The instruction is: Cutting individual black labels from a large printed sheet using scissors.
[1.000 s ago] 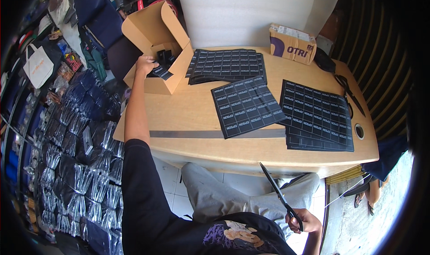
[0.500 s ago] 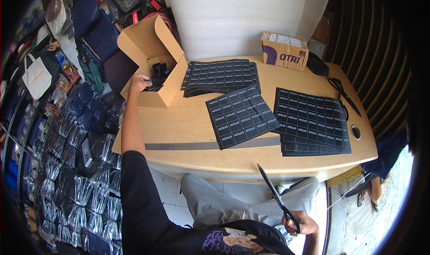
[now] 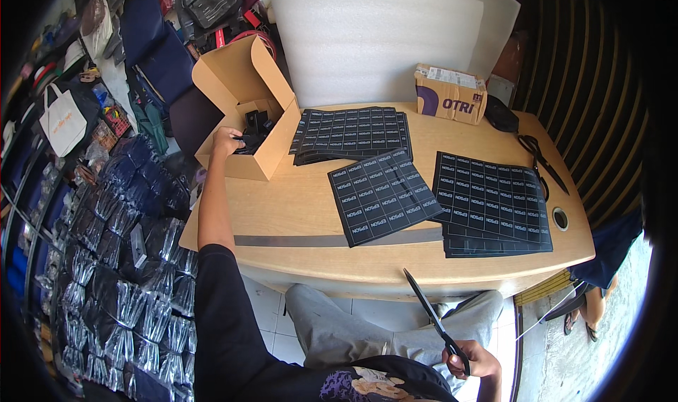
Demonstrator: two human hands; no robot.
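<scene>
My left hand (image 3: 227, 141) reaches over the near left wall of an open cardboard box (image 3: 274, 153). Its fingers are curled at small black pieces (image 3: 256, 123) inside, and whatever lies between the fingertips is too dark to make out. My right hand (image 3: 472, 360) grips black-handled scissors (image 3: 429, 307) above my lap, the blades pointing up and away toward the table edge. On the table lie black sheets printed in a grid: one stack (image 3: 353, 130) beside the box, a tilted sheet (image 3: 381, 194) in the middle, and another stack (image 3: 494, 197) at the right.
Another pair of black scissors (image 3: 542, 160) rests at the table's right end, near a round cable hole (image 3: 560, 218). Behind are a taped carton (image 3: 452, 104), a black pouch (image 3: 501, 115) and a white foam sheet (image 3: 374, 42). Plastic-wrapped bundles (image 3: 134, 282) crowd the left.
The whole view has shifted slightly, so the table sits lower in the picture. My left hand remains at the box, its fingers a little more curled. The scissors stay in my right hand.
</scene>
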